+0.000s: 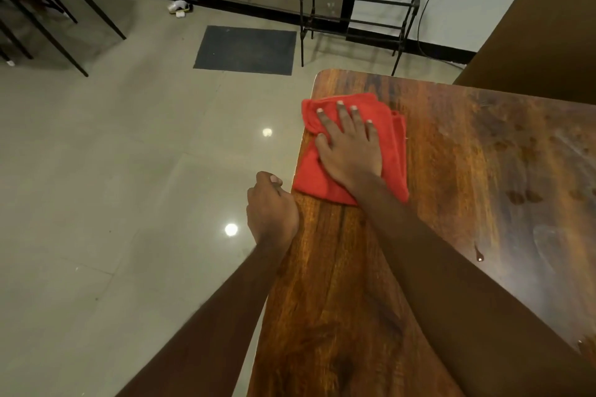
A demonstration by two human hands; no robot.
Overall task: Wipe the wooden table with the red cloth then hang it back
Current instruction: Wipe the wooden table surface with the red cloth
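Head view shows the right hand [350, 145] lying flat and open, fingers spread, pressing the red cloth [351, 148] down on the wooden table [451, 203]. The left hand [271, 209] is curled into a loose fist and rests against the table's left edge, just below the cloth; it holds nothing that can be seen, and seems only to steady the body.

The cloth is folded into a thick pad and sits near the far left corner of the table, one side reaching over the left edge. To the right of it the tabletop shows dull smears, dark spots and a small drop, so much of the surface looks not yet cleaned.

This is the wiping step, and by the look of the marks it is far from finished. The next move probably calls for sweeping the flat palm and cloth to the right across the stained part, keeping pressure even so the pad does not bunch or slip off the edge.

Beyond the table stand a black metal rack [358, 6] by the wall, a dark mat [245, 50] on the tiled floor, and a brown chair [545, 26] at the far side. Where the cloth is to hang cannot be told.
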